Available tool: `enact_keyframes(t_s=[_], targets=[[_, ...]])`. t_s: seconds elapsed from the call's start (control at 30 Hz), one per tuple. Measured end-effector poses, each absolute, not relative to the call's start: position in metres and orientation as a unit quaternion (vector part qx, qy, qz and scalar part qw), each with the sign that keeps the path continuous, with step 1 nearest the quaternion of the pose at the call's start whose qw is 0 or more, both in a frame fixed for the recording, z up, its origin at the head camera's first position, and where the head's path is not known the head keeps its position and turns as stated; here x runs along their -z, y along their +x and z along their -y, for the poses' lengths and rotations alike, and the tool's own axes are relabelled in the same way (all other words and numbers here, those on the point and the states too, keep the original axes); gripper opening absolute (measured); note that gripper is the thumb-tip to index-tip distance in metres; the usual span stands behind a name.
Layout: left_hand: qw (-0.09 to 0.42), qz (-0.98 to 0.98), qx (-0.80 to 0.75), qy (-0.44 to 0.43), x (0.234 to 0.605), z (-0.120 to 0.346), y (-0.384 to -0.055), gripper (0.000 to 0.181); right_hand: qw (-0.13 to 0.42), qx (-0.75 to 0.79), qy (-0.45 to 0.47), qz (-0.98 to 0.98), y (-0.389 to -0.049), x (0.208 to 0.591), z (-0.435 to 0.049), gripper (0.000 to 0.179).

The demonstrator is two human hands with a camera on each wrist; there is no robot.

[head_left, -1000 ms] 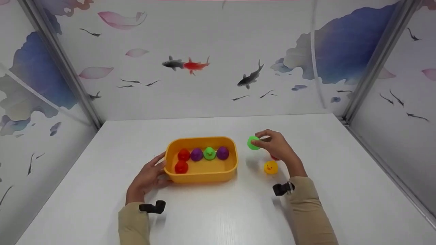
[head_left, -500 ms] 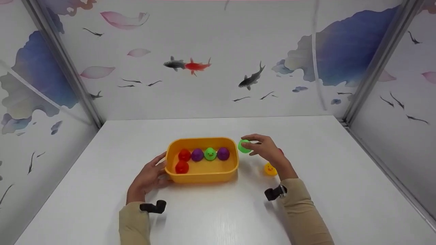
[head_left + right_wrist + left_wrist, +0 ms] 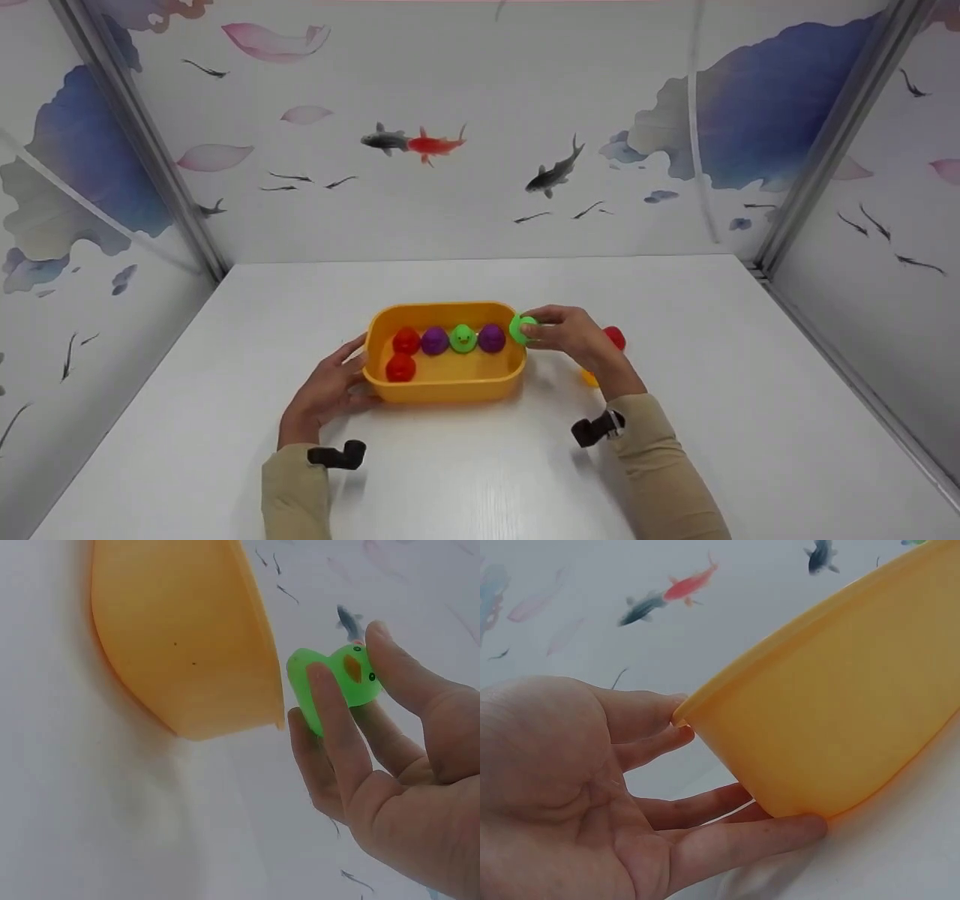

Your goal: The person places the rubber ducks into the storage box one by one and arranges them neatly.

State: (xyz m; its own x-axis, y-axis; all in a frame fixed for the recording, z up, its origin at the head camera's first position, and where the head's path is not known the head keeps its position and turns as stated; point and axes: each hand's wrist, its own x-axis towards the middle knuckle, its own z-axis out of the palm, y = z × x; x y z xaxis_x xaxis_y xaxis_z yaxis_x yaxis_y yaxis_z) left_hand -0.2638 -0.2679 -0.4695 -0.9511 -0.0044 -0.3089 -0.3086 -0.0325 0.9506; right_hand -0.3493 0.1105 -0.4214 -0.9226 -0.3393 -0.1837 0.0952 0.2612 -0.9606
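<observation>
My right hand [image 3: 574,337] pinches a green rubber duck [image 3: 334,682] between thumb and fingers. In the head view the duck overlaps the right rim of the yellow plastic bin [image 3: 450,391]; the right wrist view has it just beside that rim. My left hand [image 3: 324,390] lies against the bin's left end, its fairly straight fingers touching the rim and lower corner [image 3: 784,799]. Inside the bin sit another green duck [image 3: 463,339], two purple toys [image 3: 434,341] and two red toys [image 3: 400,367].
A red toy [image 3: 615,337] stands on the white table [image 3: 450,472] behind my right wrist. The yellow duck [image 3: 590,377] is mostly hidden by that forearm. Printed white panels [image 3: 480,202] close in the table at the back and both sides.
My right hand has carried the green duck leftward and slightly nearer, from off the bin's right side to its rim. The left hand and the bin have stayed in place.
</observation>
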Motion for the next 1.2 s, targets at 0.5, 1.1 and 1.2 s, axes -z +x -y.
enact_keyframes(t_s=[0.5, 1.1, 1.2], targets=[[0.105, -0.696, -0.700, -0.119, 0.467, 0.269, -0.263, 0.055, 0.180, 0.560, -0.075, -0.805, -0.350, 0.423, -0.111, 0.046], [0.117, -0.699, -0.697, -0.109, 0.466, 0.268, -0.262, 0.057, 0.164, 0.593, -0.095, -0.783, -0.335, 0.409, -0.089, 0.048], [0.114, -0.700, -0.696, -0.112, 0.467, 0.267, -0.262, 0.057, 0.163, 0.583, -0.102, -0.789, -0.333, 0.409, -0.079, 0.046]])
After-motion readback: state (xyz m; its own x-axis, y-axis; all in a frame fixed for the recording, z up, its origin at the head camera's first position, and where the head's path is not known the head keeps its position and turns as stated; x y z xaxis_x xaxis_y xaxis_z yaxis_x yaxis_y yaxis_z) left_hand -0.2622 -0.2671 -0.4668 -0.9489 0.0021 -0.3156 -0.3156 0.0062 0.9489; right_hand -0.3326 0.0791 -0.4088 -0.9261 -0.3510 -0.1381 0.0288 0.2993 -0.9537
